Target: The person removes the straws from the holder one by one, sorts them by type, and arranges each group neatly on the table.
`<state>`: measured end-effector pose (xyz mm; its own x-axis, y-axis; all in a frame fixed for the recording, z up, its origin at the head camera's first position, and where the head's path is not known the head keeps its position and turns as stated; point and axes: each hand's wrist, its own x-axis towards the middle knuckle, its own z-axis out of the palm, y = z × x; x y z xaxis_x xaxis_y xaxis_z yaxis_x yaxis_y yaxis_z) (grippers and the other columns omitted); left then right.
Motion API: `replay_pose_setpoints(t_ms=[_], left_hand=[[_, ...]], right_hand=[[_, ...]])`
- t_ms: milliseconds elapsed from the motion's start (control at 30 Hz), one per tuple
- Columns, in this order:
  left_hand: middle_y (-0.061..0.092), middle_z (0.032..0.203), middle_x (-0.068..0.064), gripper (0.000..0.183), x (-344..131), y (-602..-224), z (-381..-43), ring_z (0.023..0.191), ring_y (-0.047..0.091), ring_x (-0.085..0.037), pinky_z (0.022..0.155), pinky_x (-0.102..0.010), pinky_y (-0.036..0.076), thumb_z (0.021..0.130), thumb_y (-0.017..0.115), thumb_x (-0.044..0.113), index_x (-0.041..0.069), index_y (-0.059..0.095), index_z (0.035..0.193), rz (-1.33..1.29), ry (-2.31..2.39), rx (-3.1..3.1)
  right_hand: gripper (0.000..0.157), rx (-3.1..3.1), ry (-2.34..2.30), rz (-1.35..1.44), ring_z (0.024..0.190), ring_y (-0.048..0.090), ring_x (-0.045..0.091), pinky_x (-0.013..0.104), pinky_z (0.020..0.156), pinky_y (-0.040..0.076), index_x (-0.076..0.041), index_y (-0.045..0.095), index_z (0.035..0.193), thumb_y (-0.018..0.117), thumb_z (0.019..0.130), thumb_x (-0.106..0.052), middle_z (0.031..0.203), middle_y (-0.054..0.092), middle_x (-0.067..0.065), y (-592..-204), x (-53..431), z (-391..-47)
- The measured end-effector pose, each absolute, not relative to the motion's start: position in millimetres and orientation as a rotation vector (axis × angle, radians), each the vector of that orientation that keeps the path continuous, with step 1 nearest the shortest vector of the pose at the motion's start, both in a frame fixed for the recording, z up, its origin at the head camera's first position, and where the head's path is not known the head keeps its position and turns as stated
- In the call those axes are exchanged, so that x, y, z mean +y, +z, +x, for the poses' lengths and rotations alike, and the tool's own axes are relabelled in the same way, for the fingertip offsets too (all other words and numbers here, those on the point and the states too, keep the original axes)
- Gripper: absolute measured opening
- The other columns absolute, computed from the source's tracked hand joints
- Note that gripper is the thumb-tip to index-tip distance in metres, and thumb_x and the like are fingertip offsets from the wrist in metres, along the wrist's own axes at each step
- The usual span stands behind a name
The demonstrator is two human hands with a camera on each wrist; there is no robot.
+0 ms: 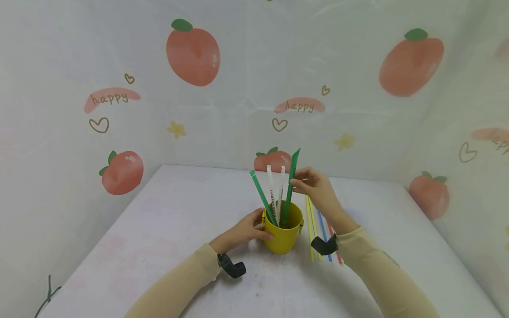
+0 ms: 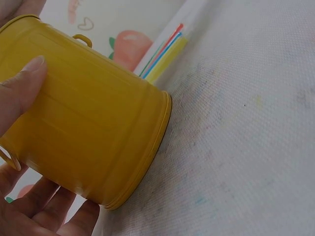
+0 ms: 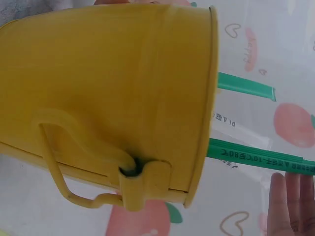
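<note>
A white desk covered in woven cloth, its surface mottled with faint grey smudges, carries an upright, round, yellow-painted bucket about midway between the left and right edges. Between the bucket and the right edge, nearer the bucket, lie two thin straight yellow rods, a thin blue rod and a thin red rod, partly hidden, pointing roughly toward the far edge.
</note>
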<state>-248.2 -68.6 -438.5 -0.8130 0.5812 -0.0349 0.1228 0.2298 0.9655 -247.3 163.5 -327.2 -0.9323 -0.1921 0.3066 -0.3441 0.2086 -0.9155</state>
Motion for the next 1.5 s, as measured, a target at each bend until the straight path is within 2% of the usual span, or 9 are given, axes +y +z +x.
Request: replay_pose_setpoints(t_ms=[233,400,633,800,1133,1267,1500], left_hand=[[0.041,0.151,-0.002,0.075,-68.4,-438.7,-248.0,0.144,0.032,-0.028,0.117,-0.054,0.023,0.082,0.077,0.024,0.015,0.038,0.145,0.641,1.6,2.129],[0.04,0.152,-0.002,0.075,-68.2,-439.6,-248.1,0.144,0.03,-0.028,0.117,-0.053,0.023,0.082,0.077,0.025,0.016,0.038,0.145,0.641,1.603,2.125],[0.041,0.151,-0.002,0.073,-68.0,-442.2,-249.5,0.144,0.031,-0.027,0.118,-0.053,0.023,0.083,0.077,0.024,0.016,0.039,0.145,0.646,1.605,2.124],[0.041,0.151,-0.001,0.073,-68.4,-442.0,-249.9,0.144,0.032,-0.027,0.118,-0.053,0.022,0.083,0.077,0.023,0.016,0.039,0.144,0.657,1.611,2.116],[0.041,0.151,-0.001,0.073,-69.0,-442.9,-250.6,0.143,0.032,-0.027,0.118,-0.054,0.023,0.083,0.077,0.026,0.016,0.039,0.145,0.674,1.617,2.109],[0.041,0.151,-0.002,0.073,-68.8,-442.0,-250.2,0.143,0.033,-0.027,0.118,-0.053,0.022,0.083,0.077,0.025,0.016,0.039,0.144,0.674,1.608,2.119],[0.042,0.15,-0.001,0.072,-68.7,-441.6,-250.0,0.142,0.034,-0.026,0.118,-0.054,0.021,0.082,0.077,0.025,0.016,0.04,0.144,0.676,1.605,2.125]], right_hand=[[0.03,-2.236,1.856,0.525,0.09,0.066,0.003,0.024,0.081,0.057,0.006,0.055,0.114,0.065,0.092,-0.012,0.101,0.061,0.0,-320.9,168.5,-244.2],[0.028,-2.151,1.873,0.521,0.09,0.066,0.004,0.022,0.081,0.057,0.005,0.055,0.113,0.065,0.093,-0.012,0.099,0.061,-0.005,-317.8,174.5,-244.0],[0.016,-2.024,1.943,0.476,0.089,0.066,0.004,0.023,0.079,0.057,-0.011,0.061,0.106,0.065,0.092,-0.007,0.097,0.063,-0.007,-311.9,184.6,-247.2],[0.019,-1.943,1.997,0.464,0.086,0.066,0.005,0.024,0.078,0.058,-0.018,0.063,0.103,0.065,0.091,-0.004,0.095,0.062,-0.006,-304.4,193.6,-247.8],[0.021,-1.869,2.027,0.465,0.084,0.067,0.006,0.024,0.073,0.059,-0.015,0.068,0.104,0.069,0.087,-0.002,0.093,0.065,-0.005,-298.4,213.8,-251.6],[0.022,-1.898,2.029,0.456,0.084,0.067,0.006,0.025,0.073,0.059,-0.011,0.068,0.108,0.069,0.088,-0.004,0.096,0.064,-0.003,-301.1,223.9,-253.8],[0.028,-1.959,2.02,0.375,0.086,0.066,0.005,0.022,0.072,0.059,-0.012,0.067,0.114,0.071,0.087,-0.006,0.096,0.063,-0.004,-305.6,240.4,-258.4]])
